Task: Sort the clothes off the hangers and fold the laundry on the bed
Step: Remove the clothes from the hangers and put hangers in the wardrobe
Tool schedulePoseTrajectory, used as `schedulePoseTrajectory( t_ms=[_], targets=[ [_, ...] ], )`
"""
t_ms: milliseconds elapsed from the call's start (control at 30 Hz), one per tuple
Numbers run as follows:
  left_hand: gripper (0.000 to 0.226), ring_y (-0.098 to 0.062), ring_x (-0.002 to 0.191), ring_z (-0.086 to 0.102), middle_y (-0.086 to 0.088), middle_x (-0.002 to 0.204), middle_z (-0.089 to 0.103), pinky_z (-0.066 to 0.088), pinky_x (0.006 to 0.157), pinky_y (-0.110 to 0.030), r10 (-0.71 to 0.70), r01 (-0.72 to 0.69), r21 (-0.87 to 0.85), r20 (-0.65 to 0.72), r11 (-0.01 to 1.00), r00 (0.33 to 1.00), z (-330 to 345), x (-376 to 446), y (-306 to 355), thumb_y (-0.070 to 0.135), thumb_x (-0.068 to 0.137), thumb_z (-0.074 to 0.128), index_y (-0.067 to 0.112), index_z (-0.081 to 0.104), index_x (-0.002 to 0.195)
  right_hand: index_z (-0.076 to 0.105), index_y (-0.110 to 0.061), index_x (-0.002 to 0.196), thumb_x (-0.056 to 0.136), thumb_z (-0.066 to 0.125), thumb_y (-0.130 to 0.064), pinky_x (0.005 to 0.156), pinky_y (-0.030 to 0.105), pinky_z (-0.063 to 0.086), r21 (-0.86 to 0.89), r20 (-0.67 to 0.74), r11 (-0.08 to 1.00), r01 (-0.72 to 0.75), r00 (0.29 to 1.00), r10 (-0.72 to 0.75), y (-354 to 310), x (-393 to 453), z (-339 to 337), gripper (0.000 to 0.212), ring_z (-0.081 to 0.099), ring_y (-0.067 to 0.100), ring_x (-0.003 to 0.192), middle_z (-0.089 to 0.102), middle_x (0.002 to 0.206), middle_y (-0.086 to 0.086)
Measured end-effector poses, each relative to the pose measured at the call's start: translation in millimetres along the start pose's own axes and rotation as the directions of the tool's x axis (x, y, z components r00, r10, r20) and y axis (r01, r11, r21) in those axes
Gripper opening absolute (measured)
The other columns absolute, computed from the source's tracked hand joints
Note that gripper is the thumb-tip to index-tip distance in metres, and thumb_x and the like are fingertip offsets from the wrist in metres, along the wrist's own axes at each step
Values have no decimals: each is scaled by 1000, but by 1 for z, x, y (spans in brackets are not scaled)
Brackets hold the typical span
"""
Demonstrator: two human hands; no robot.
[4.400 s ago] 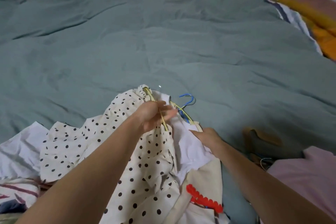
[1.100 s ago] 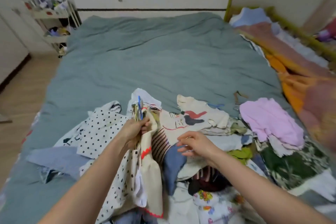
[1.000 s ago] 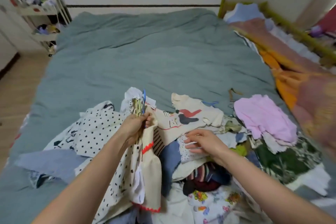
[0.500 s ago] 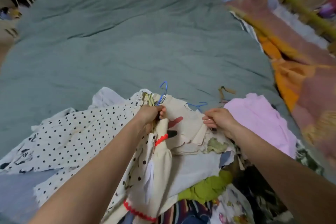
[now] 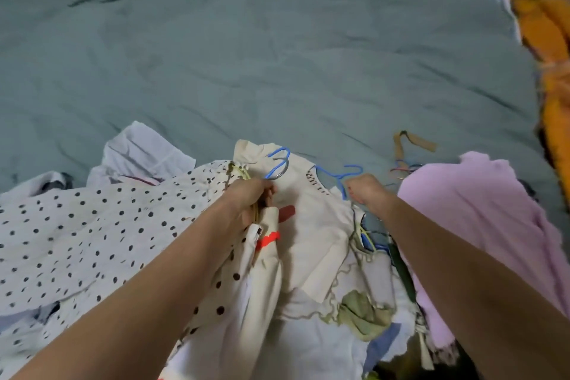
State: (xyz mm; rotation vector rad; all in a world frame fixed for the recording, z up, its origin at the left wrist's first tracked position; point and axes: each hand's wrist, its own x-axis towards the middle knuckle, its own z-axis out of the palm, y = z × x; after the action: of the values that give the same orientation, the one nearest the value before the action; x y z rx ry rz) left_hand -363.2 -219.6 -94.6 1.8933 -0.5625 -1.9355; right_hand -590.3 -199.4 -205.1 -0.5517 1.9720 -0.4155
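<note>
Nearest, left hand (image 5: 246,203) clenched around a bunch of hangers (image 5: 279,166) with polka-dot garment (image 5: 92,231) attached; right hand (image 5: 367,191) pinching a blue hanger (image 5: 340,177) beside it. Beneath, cream shirt (image 5: 314,225) atop the laundry heap, pink cloth (image 5: 481,225) rightward. Beyond, grey-green bedspread (image 5: 277,55).

no readable text, labels, brands or numbers anywhere

An orange blanket (image 5: 552,40) lies bunched at the right edge — beside the teal cover.
</note>
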Motion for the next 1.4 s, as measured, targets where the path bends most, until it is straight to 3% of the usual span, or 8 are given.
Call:
schedulePoseTrajectory(
  t_ms=[67,167,367,633,867,1100,1233,1400],
  targets=[
    [30,-12,54,32,-8,66,41,35,29,-16,-3,3,1,17,1000,1000,2,6,1,-3,97,40,5,49,69,47,-15,68,92,47,-3,57,28,37,203,56,978,-39,998,28,-9,2,10,27,47,19,60,47,70,9],
    [28,-13,52,31,-8,66,40,37,30,-16,-12,12,5,23,1000,1000,2,12,0,-4,95,44,4,49,69,49,-12,70,93,53,-4,45,22,41,413,47,906,-86,996,73,-15,10,15,24,48,16,52,46,65,8],
    [23,-11,49,32,-5,63,41,35,33,-15,-1,4,-61,51,998,999,-5,14,1,-1,93,48,7,50,72,50,-14,73,101,42,-26,33,9,14,507,7,854,116,990,-138,-60,-28,8,32,17,3,26,26,55,0],
    [31,-2,42,27,5,59,28,22,35,-12,132,-113,-175,101,978,986,-41,-28,37,3,96,47,16,41,69,36,-19,60,100,39,-37,45,22,19,265,-60,889,373,927,-371,-103,-89,-2,44,22,7,31,28,40,-9],
    [24,-2,36,34,4,53,38,25,34,-12,269,-238,-271,82,933,960,-76,-102,54,5,97,49,12,48,74,50,-15,67,101,36,-23,35,16,21,190,-149,874,448,893,-426,-125,-179,-28,38,26,10,28,32,48,2],
    [23,-1,34,33,4,56,40,25,33,-12,410,-357,-359,82,862,908,-147,-191,64,4,98,49,12,52,77,39,-15,62,100,37,-28,58,32,29,-151,-297,819,553,765,-571,-141,-293,-31,40,38,24,62,45,67,12],
    [26,-1,32,33,6,48,40,25,32,-12,459,-387,-338,163,858,873,-165,-236,66,1,99,43,13,48,76,40,-9,59,101,35,-17,66,33,28,-389,-387,776,495,677,-626,-136,-356,-57,44,47,35,77,48,78,24],
    [29,-1,31,33,4,51,35,26,31,-13,458,-392,-280,236,876,857,-161,-269,59,0,99,42,14,46,74,59,7,104,102,37,-17,82,45,43,-592,-532,751,292,558,-637,-112,-415,-107,33,55,47,104,59,110,35]
  ],
)
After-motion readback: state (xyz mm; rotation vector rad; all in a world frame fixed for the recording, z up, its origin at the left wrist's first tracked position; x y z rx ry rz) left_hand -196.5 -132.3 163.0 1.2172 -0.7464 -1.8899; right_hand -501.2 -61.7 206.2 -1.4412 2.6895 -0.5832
